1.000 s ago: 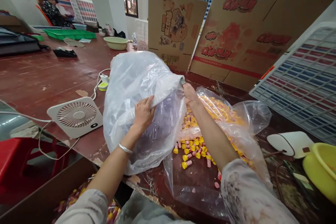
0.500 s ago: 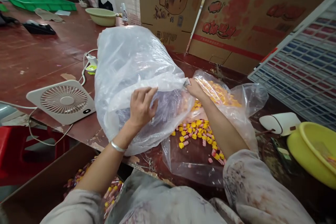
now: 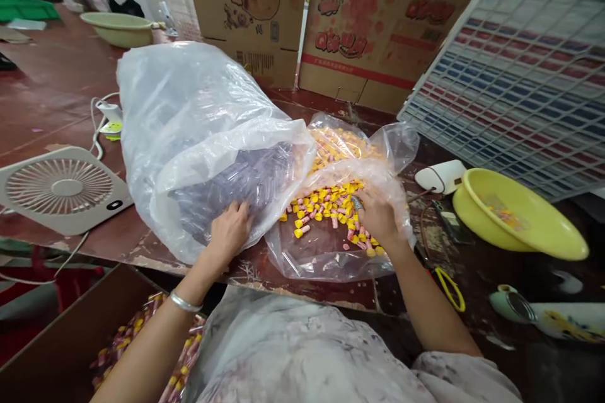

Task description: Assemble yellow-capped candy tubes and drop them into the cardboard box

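A big translucent white plastic bag [image 3: 189,88] lies on its side, its mouth facing me. Many thin, clear plastic pieces [image 3: 212,186] with a purplish tint fill it. My left hand [image 3: 230,227] is at the lower lip of that mouth, fingers bent together against the contents; whatever is in them is hidden. To the right, a clear plastic bag [image 3: 307,264] lies open with many small pink pieces with yellow caps [image 3: 331,201]. My right hand [image 3: 378,217], with a ring, reaches down at the right edge of these pieces. Its fingertips are mostly hidden.
A white fan [image 3: 66,187] stands left. Below the table edge, a cardboard box [image 3: 61,327] holds more capped pieces. Yellow basins [image 3: 515,233], a phone [image 3: 454,223], a white device [image 3: 439,176] and yellow-handled scissors [image 3: 449,289] lie right. Cardboard cartons [image 3: 350,25] and a wire rack [image 3: 510,94] stand behind.
My right hand has let go of the big bag's rim and moved down to the capped pieces. My left hand has lowered to the bag's mouth. The view has swung right.
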The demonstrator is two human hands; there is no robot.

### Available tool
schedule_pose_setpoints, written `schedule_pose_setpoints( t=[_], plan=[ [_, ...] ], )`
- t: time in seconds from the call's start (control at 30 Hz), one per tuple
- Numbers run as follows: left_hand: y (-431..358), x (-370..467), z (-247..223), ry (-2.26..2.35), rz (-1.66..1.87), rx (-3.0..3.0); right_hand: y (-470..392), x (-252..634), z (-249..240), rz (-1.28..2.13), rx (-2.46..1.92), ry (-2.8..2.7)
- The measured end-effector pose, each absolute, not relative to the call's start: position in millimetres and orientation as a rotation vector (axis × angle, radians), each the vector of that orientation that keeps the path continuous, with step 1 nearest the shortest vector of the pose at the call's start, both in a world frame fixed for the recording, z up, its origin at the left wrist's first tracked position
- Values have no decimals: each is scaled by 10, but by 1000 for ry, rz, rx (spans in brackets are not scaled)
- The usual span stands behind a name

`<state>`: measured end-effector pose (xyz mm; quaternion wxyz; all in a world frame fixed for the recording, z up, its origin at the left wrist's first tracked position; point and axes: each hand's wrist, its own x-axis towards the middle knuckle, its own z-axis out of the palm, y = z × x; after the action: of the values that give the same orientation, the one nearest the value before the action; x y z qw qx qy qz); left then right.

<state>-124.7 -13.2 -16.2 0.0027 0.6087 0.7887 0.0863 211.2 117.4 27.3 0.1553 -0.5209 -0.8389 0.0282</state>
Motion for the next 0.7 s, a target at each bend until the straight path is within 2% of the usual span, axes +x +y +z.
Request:
schedule_pose_setpoints(
  t=[0.1,0.2,0.27,0.33,0.43,0.57,0.7],
  plan=[
    [-276,-1108,-145,2491,633,1960,1194,2415,301,-133,-1542,-2238],
    [-436,-713,-177,2045,954,2288,1334,2605,250,-246,-1687,-2124],
    [-508,-388,-247,1618,926,2532,1457,2654,171,-208,-1775,-2090],
    [-517,-128,-360,1400,833,2653,1569,2657,100,-107,-1802,-2084],
    [-427,11,-577,1399,793,2694,1697,2643,66,29,-1756,-2073],
    [-318,-114,-829,1393,934,2676,1861,2655,150,85,-1656,-1979],
    [-330,-189,-869,1314,1025,2610,1937,2589,309,234,-1489,-1897]
  ],
)
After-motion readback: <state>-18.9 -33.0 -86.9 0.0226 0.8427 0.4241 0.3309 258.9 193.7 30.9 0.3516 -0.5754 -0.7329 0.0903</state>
